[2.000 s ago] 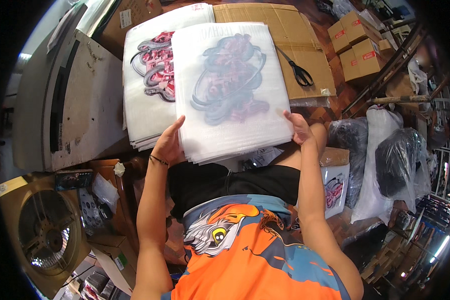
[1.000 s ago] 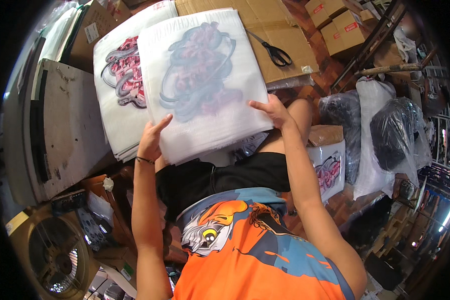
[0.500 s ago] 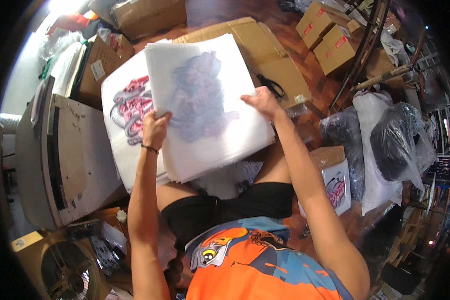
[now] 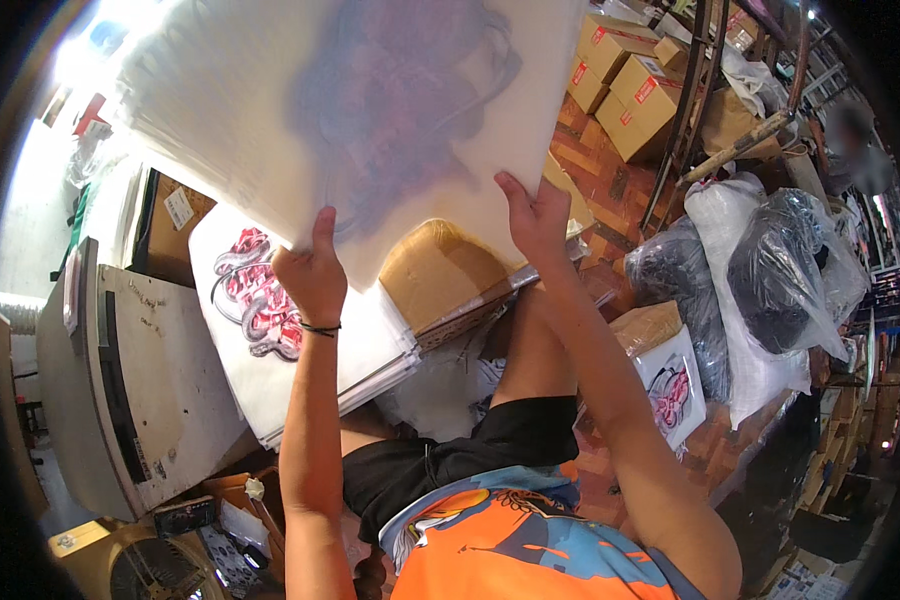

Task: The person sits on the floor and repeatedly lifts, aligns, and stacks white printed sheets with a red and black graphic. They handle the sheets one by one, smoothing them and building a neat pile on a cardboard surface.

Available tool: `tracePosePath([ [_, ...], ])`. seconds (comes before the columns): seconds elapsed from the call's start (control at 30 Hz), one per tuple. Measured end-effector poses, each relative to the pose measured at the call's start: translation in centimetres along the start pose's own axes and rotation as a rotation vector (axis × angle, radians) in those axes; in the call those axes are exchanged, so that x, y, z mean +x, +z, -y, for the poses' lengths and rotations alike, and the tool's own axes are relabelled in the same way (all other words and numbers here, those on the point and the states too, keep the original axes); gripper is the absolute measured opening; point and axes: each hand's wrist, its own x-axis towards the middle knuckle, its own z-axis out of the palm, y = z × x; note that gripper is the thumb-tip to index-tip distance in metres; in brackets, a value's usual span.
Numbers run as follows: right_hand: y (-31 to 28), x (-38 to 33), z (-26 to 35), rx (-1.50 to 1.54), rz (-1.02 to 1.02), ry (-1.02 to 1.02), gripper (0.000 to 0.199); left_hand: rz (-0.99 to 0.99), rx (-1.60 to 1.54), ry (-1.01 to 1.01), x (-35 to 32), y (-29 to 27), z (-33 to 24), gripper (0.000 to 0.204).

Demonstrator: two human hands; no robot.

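Note:
Both my hands hold up a thick stack of large white sheets (image 4: 370, 110) with a faint purple and red graphic showing through the top one. My left hand (image 4: 313, 272) grips its near lower edge, thumb on the upper face. My right hand (image 4: 536, 222) grips the near right edge. The stack is lifted high, close to the camera, tilted toward me. Below it lies another pile of white sheets (image 4: 360, 340) with a red and black printed design, resting on brown cardboard boxes (image 4: 440, 270).
A beige flat press machine (image 4: 140, 390) stands at my left. Bulging clear and dark plastic bags (image 4: 770, 270) sit at the right, with cardboard boxes (image 4: 630, 90) behind them. A small box with a printed design (image 4: 670, 380) is by my right knee. A fan (image 4: 155, 570) is at lower left.
I have lifted the stack of sheets off the lower pile and raised it toward the camera; the lower printed pile and the cardboard box beneath are now exposed.

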Motion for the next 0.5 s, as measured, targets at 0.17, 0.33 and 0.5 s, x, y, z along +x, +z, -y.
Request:
tracePosePath([
  [0.17, -1.5, -2.2, -1.4, -0.079, -0.025, -0.061, 0.02, 0.019, -0.102, -0.031, -2.1, 0.1, 1.8, 0.015],
  [0.33, -2.0, -2.6, -0.5, -0.059, -0.068, -0.038, 0.023, 0.04, -0.168, 0.026, -2.3, 0.1, 1.5, 0.022],
  [0.5, -3.1, 0.7, 1.4, 0.119, -0.075, 0.026, 0.027, 0.014, -0.17, 0.046, -0.4, -0.2, -1.4, 0.027],
])
